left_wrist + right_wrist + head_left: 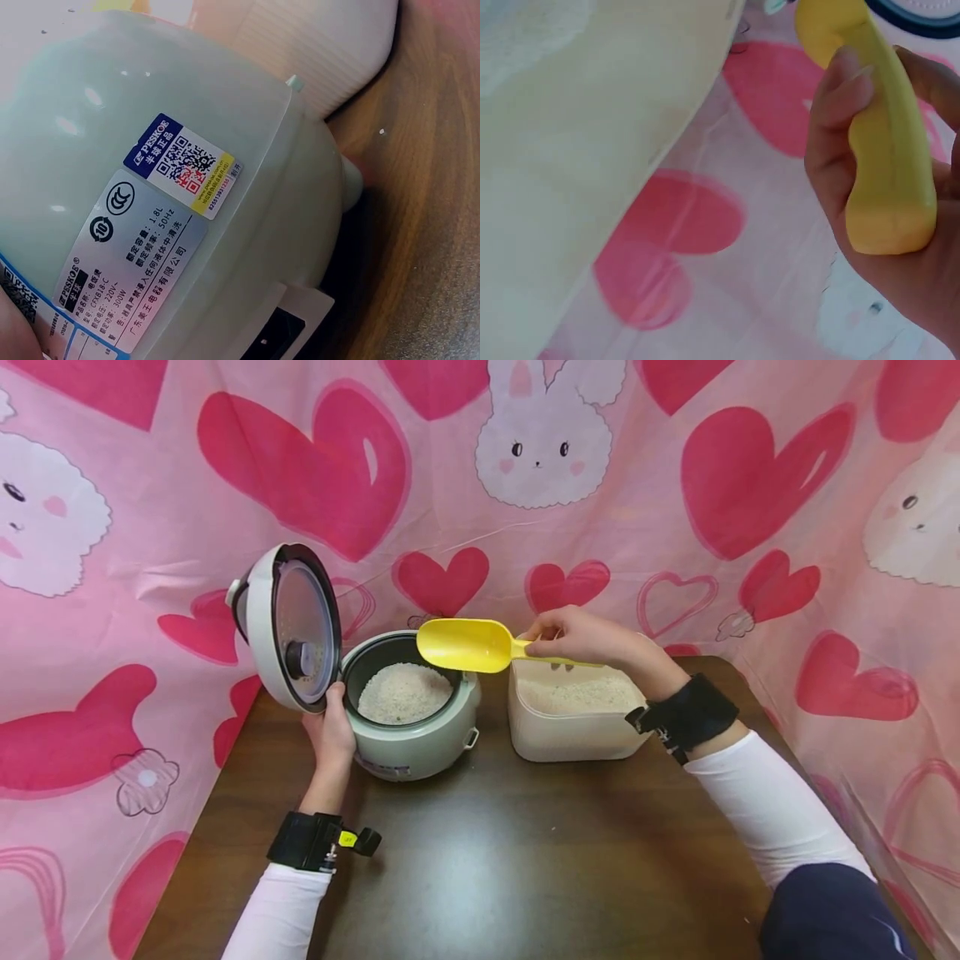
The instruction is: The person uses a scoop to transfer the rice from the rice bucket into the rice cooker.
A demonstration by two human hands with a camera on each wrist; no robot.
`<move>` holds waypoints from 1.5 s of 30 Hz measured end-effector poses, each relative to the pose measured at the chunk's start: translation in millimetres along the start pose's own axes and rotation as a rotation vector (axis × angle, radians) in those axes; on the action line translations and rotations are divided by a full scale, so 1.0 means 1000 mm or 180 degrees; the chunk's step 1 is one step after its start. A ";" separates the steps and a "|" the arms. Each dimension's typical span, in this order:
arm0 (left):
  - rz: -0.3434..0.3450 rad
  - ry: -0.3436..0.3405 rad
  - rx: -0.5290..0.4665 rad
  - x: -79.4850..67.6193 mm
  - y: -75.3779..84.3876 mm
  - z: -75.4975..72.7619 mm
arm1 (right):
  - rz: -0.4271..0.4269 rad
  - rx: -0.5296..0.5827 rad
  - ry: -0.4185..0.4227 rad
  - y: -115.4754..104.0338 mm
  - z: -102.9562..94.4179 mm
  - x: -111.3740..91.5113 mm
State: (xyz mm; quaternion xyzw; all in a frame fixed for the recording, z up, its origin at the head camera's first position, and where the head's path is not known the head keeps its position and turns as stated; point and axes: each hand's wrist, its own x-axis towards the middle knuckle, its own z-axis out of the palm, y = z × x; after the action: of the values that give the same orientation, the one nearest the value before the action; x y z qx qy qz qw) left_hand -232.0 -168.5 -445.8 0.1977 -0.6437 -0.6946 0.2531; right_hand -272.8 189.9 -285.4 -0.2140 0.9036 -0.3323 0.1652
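Note:
In the head view my right hand (577, 633) grips the handle of a yellow scoop (467, 646). The scoop's bowl hangs by the right rim of the rice cooker (412, 752), and no rice shows in it. The right wrist view shows fingers and thumb wrapped around the yellow handle (892, 172). White rice (405, 692) lies heaped inside the cooker's dark pot. My left hand (332, 735) holds the raised rice cooker lid (303, 627) by its lower edge, thumb on the rim; its other fingers are mostly hidden behind the lid.
A cream rice bin (577, 739) stands right of the cooker, with rice (581, 695) inside. Both rest on a brown wooden table (525, 852). Behind it hangs a pink cloth (450, 510) with hearts and rabbits. Labels (131, 262) mark the cooker's side.

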 end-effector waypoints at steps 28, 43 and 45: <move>-0.0077 0.0022 -0.0077 -0.002 0.001 0.000 | 0.0945 -0.0668 0.0217 0.110 -0.060 -0.108; -0.0014 0.0073 -0.0044 0.001 -0.001 0.000 | 0.0913 -0.1567 0.0050 0.082 -0.065 -0.086; -0.0007 0.0065 -0.0049 0.001 -0.001 0.001 | 0.0968 -0.1669 -0.0069 0.078 -0.062 -0.081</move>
State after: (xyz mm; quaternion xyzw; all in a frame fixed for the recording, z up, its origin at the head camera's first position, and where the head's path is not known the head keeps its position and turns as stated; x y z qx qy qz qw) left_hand -233.4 -167.9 -446.9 0.2035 -0.6355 -0.6978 0.2604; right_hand -252.5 316.9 -279.9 -0.1151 0.9784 -0.0569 0.1617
